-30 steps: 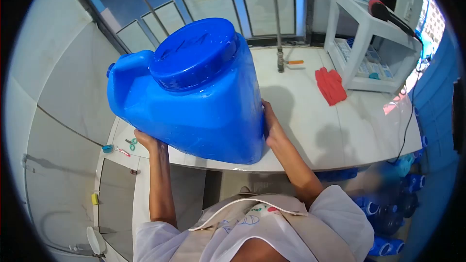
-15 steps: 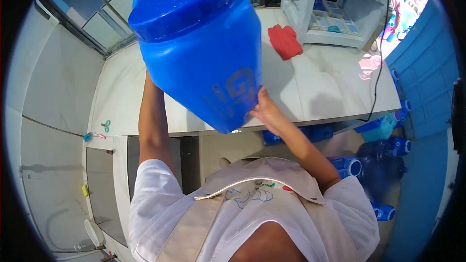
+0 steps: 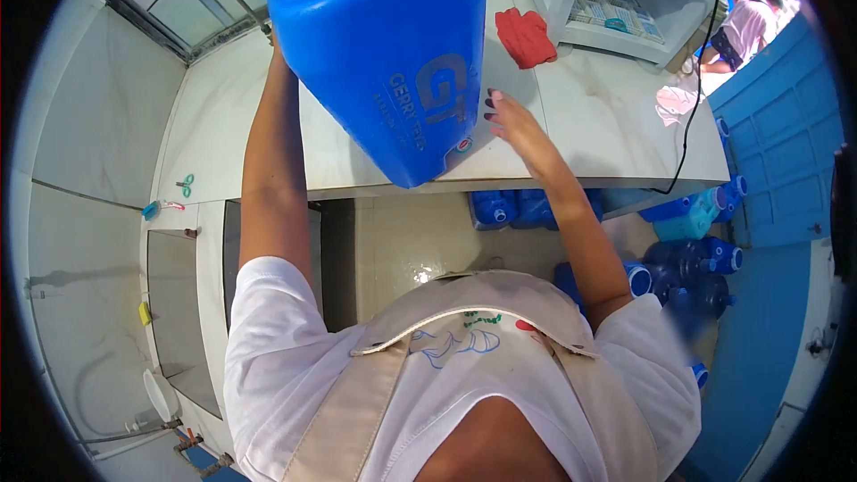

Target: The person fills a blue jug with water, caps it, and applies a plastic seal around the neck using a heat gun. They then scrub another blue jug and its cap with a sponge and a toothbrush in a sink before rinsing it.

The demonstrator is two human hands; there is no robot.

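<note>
A large blue water jug [image 3: 384,62] with grey lettering is in front of me, its lower end over the front edge of the counter [image 3: 616,125]. The top of its lid is cut off by the upper edge of the view. My left arm reaches along the jug's left side, and my left hand [image 3: 274,34] holds it there, with the fingers mostly hidden behind the jug. To the right of the jug is my right hand [image 3: 520,128], empty and apart from it, with its fingers loosely spread.
A red cloth [image 3: 527,37] lies behind my right hand, near a white shelf cabinet [image 3: 616,40]. A black cable [image 3: 696,116] hangs over the counter's right end. Several blue jugs [image 3: 683,268] stand on the floor. Green scissors [image 3: 186,185] lie at left. Outside, a person [image 3: 750,27] bends over.
The jug has shifted up in the view and looks lower, toward the counter. My right hand has let go of its bottom and moved away to the right.
</note>
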